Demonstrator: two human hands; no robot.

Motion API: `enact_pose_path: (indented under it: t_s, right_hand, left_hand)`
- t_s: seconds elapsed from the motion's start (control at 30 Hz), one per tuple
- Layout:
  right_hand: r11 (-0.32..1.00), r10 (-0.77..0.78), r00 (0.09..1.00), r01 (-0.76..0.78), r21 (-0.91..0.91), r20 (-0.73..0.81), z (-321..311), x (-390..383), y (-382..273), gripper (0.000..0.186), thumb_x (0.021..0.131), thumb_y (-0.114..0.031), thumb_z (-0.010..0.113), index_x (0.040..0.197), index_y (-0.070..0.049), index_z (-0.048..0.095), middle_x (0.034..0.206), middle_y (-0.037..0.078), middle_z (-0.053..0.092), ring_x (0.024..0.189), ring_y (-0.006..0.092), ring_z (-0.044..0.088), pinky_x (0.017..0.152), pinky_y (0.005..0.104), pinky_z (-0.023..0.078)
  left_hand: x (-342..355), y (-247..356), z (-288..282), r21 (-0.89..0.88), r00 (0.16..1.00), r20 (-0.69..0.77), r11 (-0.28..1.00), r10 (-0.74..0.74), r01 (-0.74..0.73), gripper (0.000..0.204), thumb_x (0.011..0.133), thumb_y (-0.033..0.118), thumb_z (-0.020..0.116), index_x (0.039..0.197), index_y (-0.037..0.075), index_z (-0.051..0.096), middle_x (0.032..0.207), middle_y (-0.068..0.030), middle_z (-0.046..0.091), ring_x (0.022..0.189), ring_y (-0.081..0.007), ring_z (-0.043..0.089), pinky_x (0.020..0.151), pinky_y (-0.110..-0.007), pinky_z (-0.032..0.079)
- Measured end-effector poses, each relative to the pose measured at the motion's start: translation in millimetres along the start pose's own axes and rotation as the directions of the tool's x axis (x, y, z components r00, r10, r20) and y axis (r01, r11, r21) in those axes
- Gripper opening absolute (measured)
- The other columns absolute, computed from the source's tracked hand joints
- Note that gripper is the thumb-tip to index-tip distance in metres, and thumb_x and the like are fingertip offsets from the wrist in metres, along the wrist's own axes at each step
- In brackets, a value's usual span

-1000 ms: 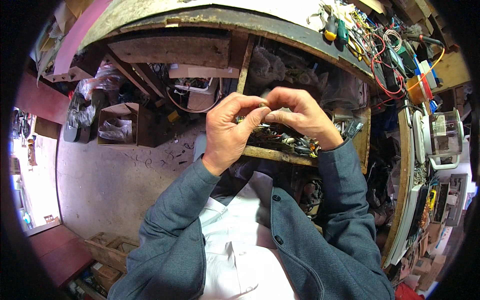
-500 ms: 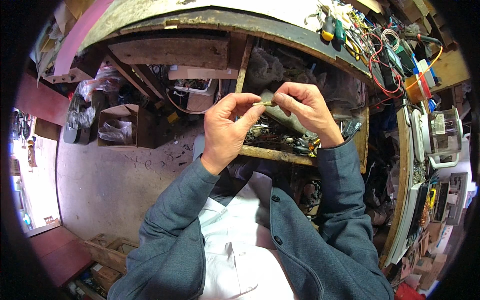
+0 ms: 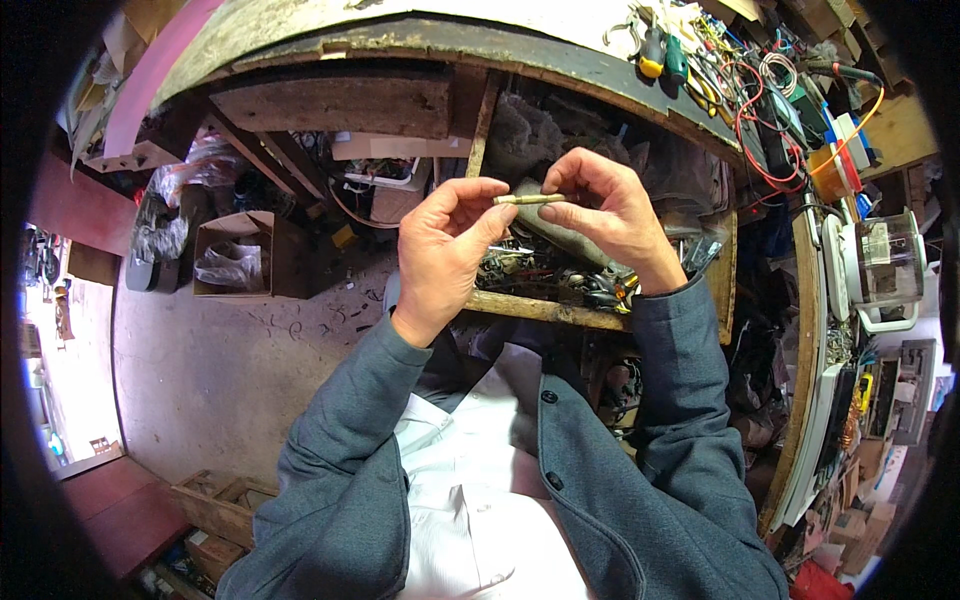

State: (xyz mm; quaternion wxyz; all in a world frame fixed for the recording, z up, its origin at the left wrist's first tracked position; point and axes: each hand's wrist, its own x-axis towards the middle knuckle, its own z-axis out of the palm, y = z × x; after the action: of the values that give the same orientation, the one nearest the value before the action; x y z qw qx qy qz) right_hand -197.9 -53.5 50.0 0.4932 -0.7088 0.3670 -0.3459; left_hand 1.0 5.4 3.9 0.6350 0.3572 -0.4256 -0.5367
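You now bare more of the rod (image 3: 530, 199), its length easier to inspect: your left hand (image 3: 438, 245) clamps its left end; whether your right hand (image 3: 612, 220) has its fingers clamped, I cannot tell

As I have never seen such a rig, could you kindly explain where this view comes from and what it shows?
There is no machine here: these are a person's bare hands. The view comes from a fisheye camera worn on the head, looking down, so straight edges bend. The left hand pinches one end of a brass-coloured rod; the right hand is at the other end, its grip unclear. Beneath is an open drawer of jumbled parts. On the bench lie a green-handled tool and a yellow-handled tool.
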Motion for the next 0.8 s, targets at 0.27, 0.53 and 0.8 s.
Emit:
enact_pose_path:
  t_s: [0.27,0.53,0.8]
  right_hand:
    - [0.983,0.045,0.999,-0.049,-0.177,-0.029,-6.4,6.2,14.5,0.020,0.102,-0.020,0.063,0.095,-0.002,0.068,0.075,-0.002,0.058,0.072,0.0046,0.049,0.064,0.0235,0.042]
    - [0.999,0.038,0.999,-0.039,0.019,0.027,9.1,4.9,11.2,0.020,0.101,-0.021,0.066,0.099,-0.002,0.062,0.085,-0.003,0.058,0.078,0.0056,0.050,0.068,0.0242,0.044]
    - [0.990,0.017,0.997,-0.006,-0.143,0.074,2.7,6.1,15.5,0.020,0.096,-0.020,0.072,0.102,-0.002,0.064,0.077,-0.004,0.058,0.072,0.0045,0.050,0.065,0.0242,0.044]
  left_hand:
    - [5.1,-12.1,-1.0,-0.112,0.994,-0.101,0.992,0.047,-0.058,0.034,0.097,0.000,0.065,0.130,-0.004,0.057,0.108,-0.0104,0.069,0.094,-0.0154,0.068,0.087,-0.027,0.057]
    - [7.8,-8.2,-3.1,-0.122,0.999,-0.042,0.992,-0.035,0.030,0.027,0.101,0.003,0.060,0.126,-0.008,0.059,0.112,-0.0175,0.072,0.094,-0.0217,0.073,0.086,-0.032,0.061]
    - [7.8,-9.3,-4.4,-0.168,0.999,-0.029,0.985,-0.045,0.040,0.024,0.101,0.003,0.060,0.123,-0.008,0.061,0.107,-0.0168,0.073,0.093,-0.0222,0.074,0.084,-0.032,0.061]
